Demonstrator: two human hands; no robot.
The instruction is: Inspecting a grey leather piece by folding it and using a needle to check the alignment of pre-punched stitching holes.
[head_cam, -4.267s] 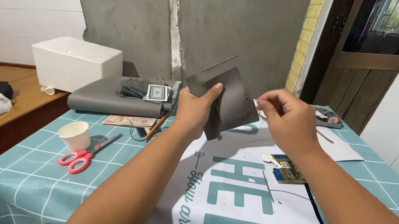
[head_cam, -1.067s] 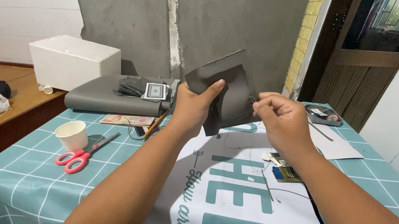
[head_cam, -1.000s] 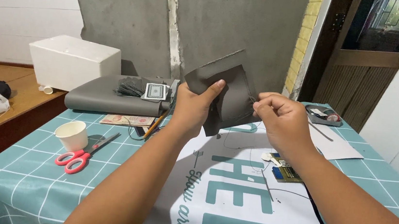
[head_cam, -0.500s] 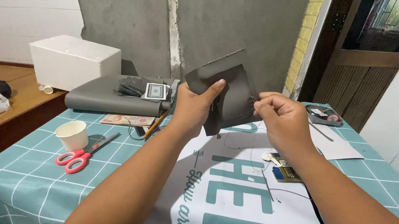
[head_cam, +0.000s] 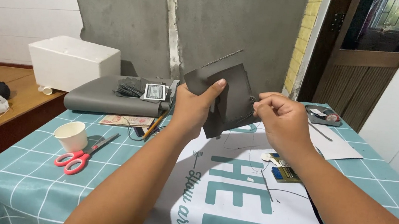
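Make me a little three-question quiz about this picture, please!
1. True or false: the left hand holds a dark grey square sheet of leather-like material.
2. What lies beside the small white paper cup? A) a hammer B) red-handled scissors C) a spoon
3. What does the right hand pinch at the sheet's edge?

Key: 1 true. 2 B. 3 Something too small to make out; a thin dark thread trails below.

thread (head_cam: 253,156): too thin to trace | scissors (head_cam: 81,154): blade tips behind cup (head_cam: 71,136)
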